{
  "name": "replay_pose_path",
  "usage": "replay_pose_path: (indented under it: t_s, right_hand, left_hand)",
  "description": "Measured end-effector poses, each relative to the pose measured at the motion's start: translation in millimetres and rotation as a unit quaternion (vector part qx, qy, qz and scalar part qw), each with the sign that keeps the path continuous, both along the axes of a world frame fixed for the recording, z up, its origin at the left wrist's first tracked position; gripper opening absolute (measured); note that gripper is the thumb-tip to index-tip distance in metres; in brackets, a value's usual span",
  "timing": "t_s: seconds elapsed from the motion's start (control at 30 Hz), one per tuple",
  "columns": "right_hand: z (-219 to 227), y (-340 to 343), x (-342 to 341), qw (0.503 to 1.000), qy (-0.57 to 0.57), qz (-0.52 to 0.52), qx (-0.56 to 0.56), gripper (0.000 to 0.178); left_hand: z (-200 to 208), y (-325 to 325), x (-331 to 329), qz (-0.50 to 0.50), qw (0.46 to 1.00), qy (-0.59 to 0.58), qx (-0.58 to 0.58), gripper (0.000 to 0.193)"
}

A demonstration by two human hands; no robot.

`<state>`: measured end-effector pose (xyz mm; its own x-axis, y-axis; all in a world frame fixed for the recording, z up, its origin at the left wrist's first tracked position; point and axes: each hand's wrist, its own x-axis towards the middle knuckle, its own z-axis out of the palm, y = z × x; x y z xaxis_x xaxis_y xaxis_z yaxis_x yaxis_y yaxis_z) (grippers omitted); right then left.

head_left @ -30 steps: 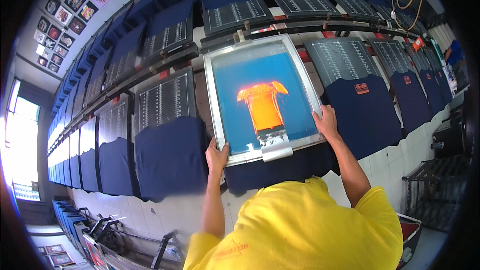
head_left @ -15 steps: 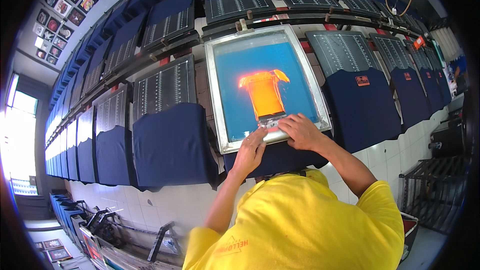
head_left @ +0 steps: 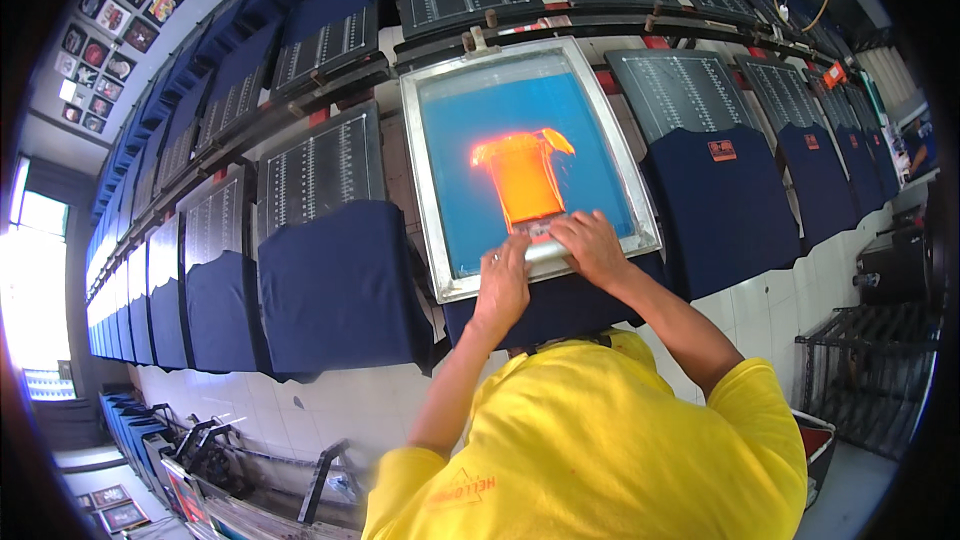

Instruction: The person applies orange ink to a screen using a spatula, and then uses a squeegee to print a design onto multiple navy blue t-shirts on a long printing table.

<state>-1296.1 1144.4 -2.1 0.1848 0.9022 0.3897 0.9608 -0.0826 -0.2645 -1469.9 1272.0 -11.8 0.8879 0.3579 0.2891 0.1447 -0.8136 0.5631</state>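
Observation:
An aluminium screen frame [head_left: 420, 180] with blue mesh lies flat on a navy shirt [head_left: 560, 308] on the print board in front of me. An orange ink patch [head_left: 525, 180] fills the mesh centre. A squeegee [head_left: 545, 233] rests at the ink's near end. My left hand [head_left: 503, 278] grips its left part, fingers curled over the top. My right hand [head_left: 590, 245] presses on its right part. Both forearms reach up from my yellow shirt [head_left: 600, 440].
Long rows of navy shirts on boards run left [head_left: 340, 280] and right [head_left: 725, 200]; the right neighbour bears a small orange print [head_left: 721, 150]. A dark metal rack [head_left: 870, 370] stands at right. Framed pictures [head_left: 110, 50] hang upper left. Another person [head_left: 920, 145] is far right.
A second ago my hands held the frame's near-left corner and right side. They moved inward onto the squeegee at the frame's near edge and stay there.

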Motion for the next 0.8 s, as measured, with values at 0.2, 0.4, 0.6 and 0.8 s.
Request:
replay_pose_path:
  t_s: [0.2,0.4,0.6,0.8]
  right_hand:
    - [6,8,7,1.0,0.027,0.002,-0.01,0.045]
    - [11,-6,-8,0.999,0.039,0.006,-0.018,0.039]
    - [-10,12,9,1.0,-0.015,-0.005,0.005,0.027]
    - [-7,85,71,0.999,-0.006,-0.006,0.036,0.025]
  left_hand:
    - [4,14,5,0.005,1.0,0.014,0.023,0.043]
    - [8,0,-6,0.004,0.999,0.035,0.004,0.046]
    - [-10,3,9,0.035,0.998,0.01,0.051,0.048]
    - [-11,82,74,0.04,0.995,0.025,0.092,0.037]
